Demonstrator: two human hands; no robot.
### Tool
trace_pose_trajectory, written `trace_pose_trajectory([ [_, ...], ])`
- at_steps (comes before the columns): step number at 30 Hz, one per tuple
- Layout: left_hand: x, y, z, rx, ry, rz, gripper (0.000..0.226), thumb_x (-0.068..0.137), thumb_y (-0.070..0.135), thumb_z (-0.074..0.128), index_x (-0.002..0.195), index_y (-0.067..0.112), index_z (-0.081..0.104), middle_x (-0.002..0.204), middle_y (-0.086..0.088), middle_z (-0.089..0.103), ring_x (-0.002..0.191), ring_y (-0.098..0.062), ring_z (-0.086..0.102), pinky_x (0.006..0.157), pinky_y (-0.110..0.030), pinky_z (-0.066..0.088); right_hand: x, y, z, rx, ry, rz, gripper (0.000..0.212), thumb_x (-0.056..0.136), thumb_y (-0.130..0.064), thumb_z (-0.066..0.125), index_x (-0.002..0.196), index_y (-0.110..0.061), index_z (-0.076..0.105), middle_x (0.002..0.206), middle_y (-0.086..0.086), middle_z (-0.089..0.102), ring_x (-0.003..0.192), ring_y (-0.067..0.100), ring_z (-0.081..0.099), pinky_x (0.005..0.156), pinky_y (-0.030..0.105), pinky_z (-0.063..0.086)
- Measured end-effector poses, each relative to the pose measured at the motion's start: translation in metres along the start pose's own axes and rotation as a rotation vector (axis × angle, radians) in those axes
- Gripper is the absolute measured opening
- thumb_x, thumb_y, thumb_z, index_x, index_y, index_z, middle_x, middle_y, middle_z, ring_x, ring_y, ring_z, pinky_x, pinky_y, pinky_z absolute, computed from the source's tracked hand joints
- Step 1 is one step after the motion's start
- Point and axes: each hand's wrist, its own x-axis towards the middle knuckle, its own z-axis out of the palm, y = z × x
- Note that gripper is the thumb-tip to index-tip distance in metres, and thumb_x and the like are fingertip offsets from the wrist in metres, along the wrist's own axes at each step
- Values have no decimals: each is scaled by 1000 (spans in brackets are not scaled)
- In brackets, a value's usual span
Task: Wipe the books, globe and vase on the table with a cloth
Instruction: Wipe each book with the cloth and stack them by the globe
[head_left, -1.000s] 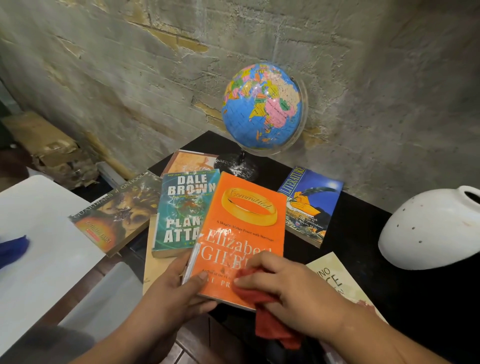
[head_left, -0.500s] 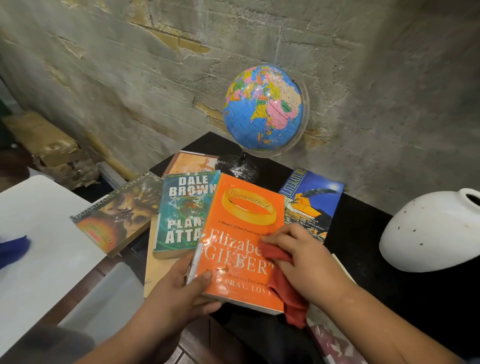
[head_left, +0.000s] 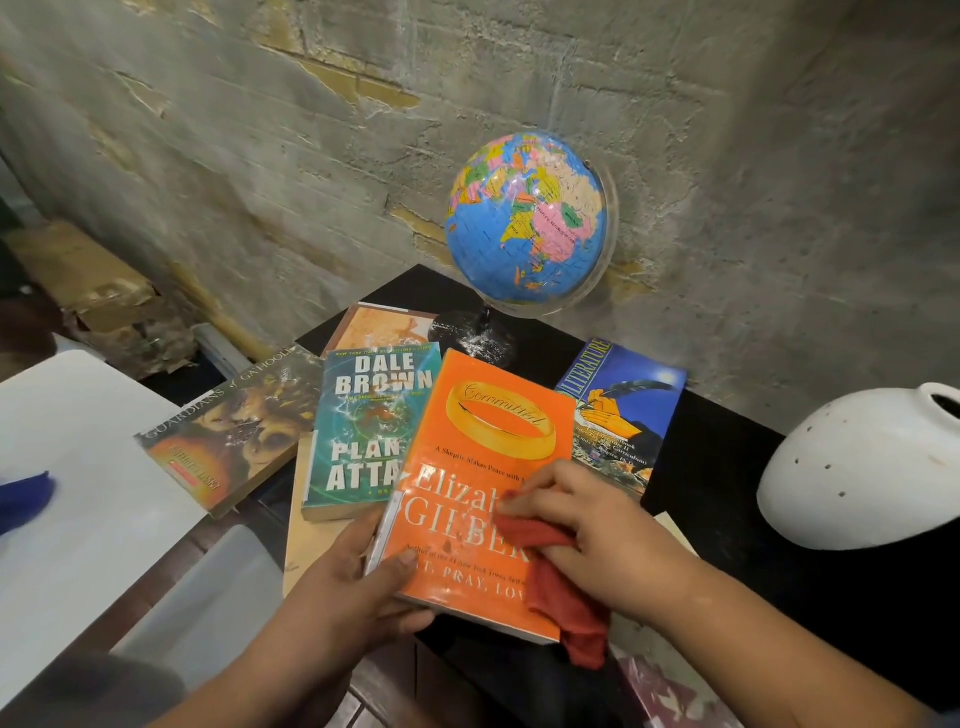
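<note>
The orange book (head_left: 483, 467) lies cover up, its long axis running from the person toward the wall, the far end angled a little to the right so the top of the title points at the globe (head_left: 524, 218). The left hand (head_left: 353, 587) grips the book's near left corner, thumb on top of the cover and fingers beneath. The right hand (head_left: 608, 540) is bunched over a red cloth (head_left: 561, 587) and presses it on the lower right of the cover, with the cloth's tail hanging off the book's near edge. Just left of the orange book is a teal paperback (head_left: 363, 431), partly tucked under it, and further left a brown paperback (head_left: 234, 431) lies skewed. A blue literature book (head_left: 623, 410) peeks out from behind the orange book's right side. The globe stands upright on its black base straight beyond the book. Well off to the book's right a white vase (head_left: 862, 467) lies tipped on its side. All rest on a black table (head_left: 717, 467) pushed against a rough, patchy concrete wall (head_left: 260, 130). To the book's far left sits a white surface (head_left: 78, 467).
</note>
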Motion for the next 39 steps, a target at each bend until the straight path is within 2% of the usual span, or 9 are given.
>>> trace_pose_trajectory([
  [3, 0, -1, 1, 10, -3, -3, 36, 91, 10, 56, 118, 34, 56, 107, -6, 72, 90, -29, 71, 64, -32, 58, 9, 6, -4, -72, 144, 192, 39, 92, -24, 60, 127, -43, 57, 119, -21, 43, 112, 3, 49, 98, 24, 42],
  [9, 1, 0, 1, 16, 14, -12, 35, 90, 10, 57, 118, 33, 57, 104, -7, 72, 87, -29, 72, 62, -32, 58, 4, -4, 3, -10, -20, -7, 43, 88, -21, 60, 125, -42, 59, 122, -19, 44, 112, 2, 50, 98, 20, 41],
  [14, 0, 0, 3, 1, 4, -17, 39, 89, 9, 61, 119, 32, 56, 107, -7, 71, 88, -29, 71, 60, -31, 57, 14, 6, -7, -13, 238, 214, 42, 87, -18, 64, 123, -40, 59, 116, -19, 46, 112, 5, 50, 96, 21, 39],
  [18, 1, -1, 1, -2, 8, -16, 47, 82, 11, 71, 121, 31, 55, 109, -10, 70, 88, -29, 71, 60, -31, 57, 3, -14, 6, 13, 31, 5, 44, 82, -18, 61, 120, -40, 57, 118, -22, 45, 111, 3, 51, 96, 22, 42],
  [23, 1, -3, 1, 8, 5, -7, 41, 88, 11, 64, 122, 30, 55, 108, -10, 71, 89, -30, 71, 62, -32, 58, 13, -6, -1, -46, 185, 176, 40, 88, -21, 61, 124, -39, 59, 114, -22, 42, 111, 7, 52, 94, 19, 39],
  [27, 3, -3, 0, 5, 14, 1, 47, 83, 8, 70, 121, 30, 56, 108, -12, 70, 87, -30, 71, 61, -34, 58, 7, -24, 12, -21, 8, -70, 42, 83, -24, 59, 122, -40, 58, 122, -20, 46, 111, 7, 53, 95, 25, 45],
  [31, 3, -4, 1, 5, -1, 1, 54, 74, 16, 73, 122, 31, 54, 107, -9, 71, 87, -30, 71, 61, -32, 58, 15, -15, 2, -71, 156, 122, 38, 90, -25, 60, 125, -41, 57, 118, -21, 43, 110, 7, 52, 91, 17, 40],
  [35, 4, -4, 1, -3, -6, 11, 57, 65, 24, 67, 120, 33, 56, 107, -11, 70, 85, -29, 71, 61, -32, 58, 7, -37, 13, -15, -5, -99, 43, 83, -22, 58, 123, -39, 58, 123, -19, 46, 114, 6, 52, 96, 22, 43],
  [39, 5, -6, 1, 8, -1, 19, 55, 65, 25, 68, 118, 35, 56, 108, -9, 70, 88, -30, 71, 61, -32, 58, 11, -26, 7, -64, 115, 63, 40, 88, -24, 58, 124, -41, 58, 119, -19, 43, 110, 11, 54, 93, 22, 43],
])
